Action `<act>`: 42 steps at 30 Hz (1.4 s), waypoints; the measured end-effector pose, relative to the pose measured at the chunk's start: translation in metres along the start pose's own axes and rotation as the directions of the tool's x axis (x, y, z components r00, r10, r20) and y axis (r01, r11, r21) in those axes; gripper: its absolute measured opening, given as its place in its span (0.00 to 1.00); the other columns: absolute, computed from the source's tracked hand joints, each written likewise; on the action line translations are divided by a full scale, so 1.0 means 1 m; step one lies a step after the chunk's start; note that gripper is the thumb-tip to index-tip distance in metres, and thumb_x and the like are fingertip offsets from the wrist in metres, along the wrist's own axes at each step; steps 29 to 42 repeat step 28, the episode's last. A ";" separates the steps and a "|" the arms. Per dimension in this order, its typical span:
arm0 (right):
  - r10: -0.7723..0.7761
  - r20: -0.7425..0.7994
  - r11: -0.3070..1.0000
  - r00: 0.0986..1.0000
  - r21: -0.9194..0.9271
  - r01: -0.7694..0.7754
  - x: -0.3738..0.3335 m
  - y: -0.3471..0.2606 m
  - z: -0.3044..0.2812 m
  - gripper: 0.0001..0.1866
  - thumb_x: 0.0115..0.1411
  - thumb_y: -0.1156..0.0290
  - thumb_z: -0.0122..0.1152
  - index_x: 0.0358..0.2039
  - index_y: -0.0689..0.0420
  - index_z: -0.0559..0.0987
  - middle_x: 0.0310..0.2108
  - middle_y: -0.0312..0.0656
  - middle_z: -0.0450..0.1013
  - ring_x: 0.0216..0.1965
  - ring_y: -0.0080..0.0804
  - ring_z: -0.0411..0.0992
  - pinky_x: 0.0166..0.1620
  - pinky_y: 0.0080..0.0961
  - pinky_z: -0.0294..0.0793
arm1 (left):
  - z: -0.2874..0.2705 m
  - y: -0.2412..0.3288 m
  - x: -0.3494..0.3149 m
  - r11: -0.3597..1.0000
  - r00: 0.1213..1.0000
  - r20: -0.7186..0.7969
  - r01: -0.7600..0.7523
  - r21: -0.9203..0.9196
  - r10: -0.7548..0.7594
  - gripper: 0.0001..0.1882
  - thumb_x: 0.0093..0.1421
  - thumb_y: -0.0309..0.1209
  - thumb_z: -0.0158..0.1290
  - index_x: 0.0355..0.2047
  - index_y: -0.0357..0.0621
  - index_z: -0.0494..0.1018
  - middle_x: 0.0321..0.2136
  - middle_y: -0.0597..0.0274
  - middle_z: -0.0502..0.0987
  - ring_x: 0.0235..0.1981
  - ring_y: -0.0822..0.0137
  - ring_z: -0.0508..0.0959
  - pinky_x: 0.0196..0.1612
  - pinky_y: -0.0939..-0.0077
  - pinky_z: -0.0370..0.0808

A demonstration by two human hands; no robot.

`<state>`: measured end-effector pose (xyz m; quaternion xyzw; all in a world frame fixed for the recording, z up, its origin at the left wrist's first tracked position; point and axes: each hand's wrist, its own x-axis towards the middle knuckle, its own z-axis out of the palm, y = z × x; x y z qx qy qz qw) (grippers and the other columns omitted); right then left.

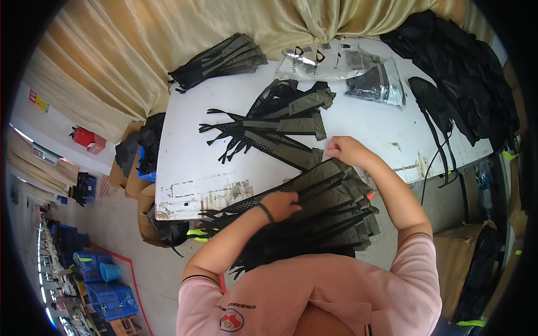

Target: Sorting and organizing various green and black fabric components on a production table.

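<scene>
A fanned stack of olive-and-black fabric straps (pixel 330 210) with mesh sections lies across the table's near edge and my lap. My left hand (pixel 283 206) is on the stack, its fingers curled in against the cloth; whether they grip a piece is hidden. At the stack's far right end, my right hand (pixel 343 150) is closed, thumb and fingers pinched at the end of an olive strap. Just beyond, several similar straps (pixel 280 123) are spread in a fan, their thin black ends pointing left.
Another bundle of straps (pixel 221 59) lies at the white table's (pixel 185 145) far left. Clear plastic bags (pixel 375 78) lie at the back, one with dark contents. Black bags (pixel 448 73) are heaped at the right. Cardboard boxes (pixel 459 263) and blue crates (pixel 112 299) stand around the table.
</scene>
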<state>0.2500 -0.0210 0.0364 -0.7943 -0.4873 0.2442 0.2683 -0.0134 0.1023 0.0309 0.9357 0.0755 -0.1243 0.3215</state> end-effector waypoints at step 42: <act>-0.421 -0.403 0.897 0.813 -0.320 0.306 -0.031 -0.095 0.010 0.29 0.44 0.72 0.66 0.48 0.53 0.67 0.47 0.43 0.65 0.46 0.40 0.66 0.45 0.38 0.63 | -0.083 0.024 0.070 0.853 0.862 -0.507 -0.275 -0.444 0.014 0.06 0.57 0.31 0.56 0.29 0.42 0.75 0.22 0.67 0.76 0.21 0.73 0.69 0.26 0.80 0.67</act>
